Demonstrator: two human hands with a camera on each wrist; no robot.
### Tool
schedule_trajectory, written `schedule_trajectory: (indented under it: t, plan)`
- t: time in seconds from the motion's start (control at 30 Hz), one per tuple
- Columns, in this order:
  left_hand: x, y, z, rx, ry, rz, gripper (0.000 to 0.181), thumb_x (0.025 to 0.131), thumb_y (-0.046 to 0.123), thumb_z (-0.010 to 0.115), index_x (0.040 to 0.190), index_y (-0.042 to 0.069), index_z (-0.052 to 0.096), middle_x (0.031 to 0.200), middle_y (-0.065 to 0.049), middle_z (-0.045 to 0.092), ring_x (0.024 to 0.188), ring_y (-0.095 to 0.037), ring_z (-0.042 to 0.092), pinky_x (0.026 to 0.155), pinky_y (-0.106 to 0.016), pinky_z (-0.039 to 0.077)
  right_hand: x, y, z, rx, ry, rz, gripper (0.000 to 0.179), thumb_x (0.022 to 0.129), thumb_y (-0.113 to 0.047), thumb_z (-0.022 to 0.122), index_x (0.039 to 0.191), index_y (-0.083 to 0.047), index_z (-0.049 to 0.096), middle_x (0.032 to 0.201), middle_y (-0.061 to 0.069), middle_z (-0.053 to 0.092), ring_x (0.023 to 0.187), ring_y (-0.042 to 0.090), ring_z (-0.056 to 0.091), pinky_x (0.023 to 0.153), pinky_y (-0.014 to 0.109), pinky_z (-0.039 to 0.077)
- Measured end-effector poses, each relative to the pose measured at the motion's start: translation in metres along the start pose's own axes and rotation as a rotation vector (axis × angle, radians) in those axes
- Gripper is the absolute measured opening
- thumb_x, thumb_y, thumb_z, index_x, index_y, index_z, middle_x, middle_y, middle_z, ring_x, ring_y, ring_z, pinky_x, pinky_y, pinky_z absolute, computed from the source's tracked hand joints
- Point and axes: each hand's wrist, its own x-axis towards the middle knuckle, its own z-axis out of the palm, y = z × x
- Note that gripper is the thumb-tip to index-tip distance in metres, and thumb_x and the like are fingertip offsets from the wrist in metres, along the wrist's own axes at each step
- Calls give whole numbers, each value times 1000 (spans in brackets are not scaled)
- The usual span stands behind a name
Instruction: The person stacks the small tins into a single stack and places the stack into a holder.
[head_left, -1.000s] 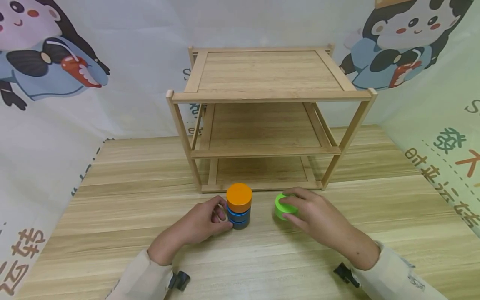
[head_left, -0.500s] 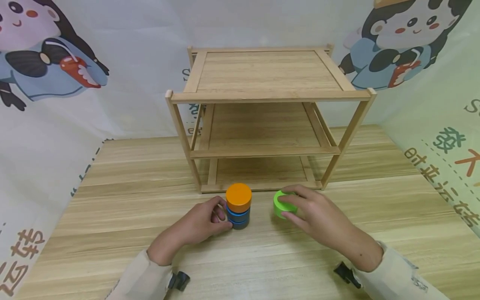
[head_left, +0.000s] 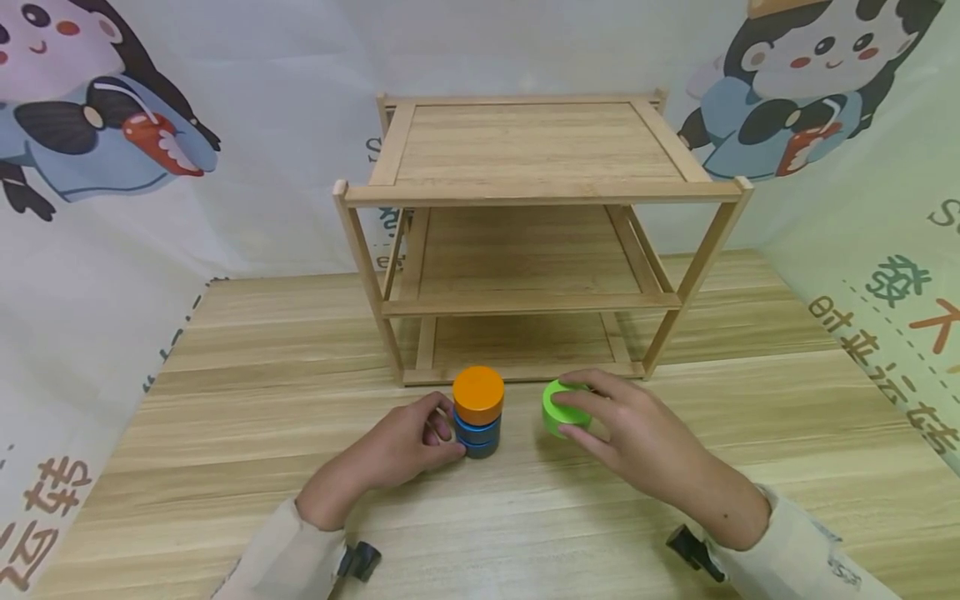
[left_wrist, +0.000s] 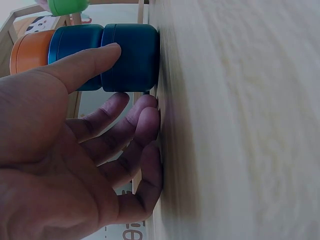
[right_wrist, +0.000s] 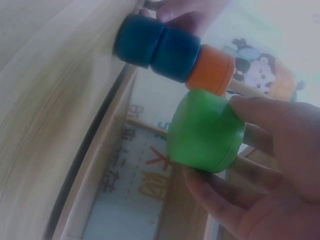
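We read printed characters on the backdrop (head_left: 262, 208): 發 (head_left: 897, 277) on the right wall, with 时来运转 (head_left: 885, 379) running in a slanting line in front of it. A red-orange character beside 發 is cut off by the frame edge. On the left wall we read 转 (head_left: 56, 483) in brown. The print on the right sleeve (head_left: 795, 542) is too small to make out.

The green tin (head_left: 553, 417) is in the right hand (head_left: 637, 433), in front of the rack (head_left: 540, 194) and to the right of the stack. Its long axis stands near upright, roughly parallel to the stack's, with the flat top facing up. In the right wrist view we see a seam near its upper end and a gap between the tin and the surface (head_left: 525, 533). The right fingers grip it by the sides.

The stack consists of an orange tin (head_left: 477, 392) on an upper blue tin (head_left: 477, 432) on a lower blue tin (head_left: 481, 451); its axis is upright. Walls and tops hide any contents. The left hand (head_left: 397, 446) lays its thumb against the lower blue tin; its other fingers are loosely bent beside the stack.
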Motion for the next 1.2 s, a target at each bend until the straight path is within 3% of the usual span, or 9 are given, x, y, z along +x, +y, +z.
schedule_trajectory:
  t: [0.53,1.2]
  plan:
    - [0,0,0,-2,2,13,40,90,22,76,119,6,54,96,-4,62,82,-14,56,74,-24,49,6,-8,-6,3,54,-38,34,80,-18,84,111,-8,74,124,13,66,106,28,69,84,34,60]
    - [1,-1,0,9,5,10,39,89,22,76,119,7,54,95,-2,62,81,-14,57,74,-25,49,15,-17,-10,26,116,-103,38,79,-17,85,114,-10,73,123,11,66,104,27,69,81,35,60]
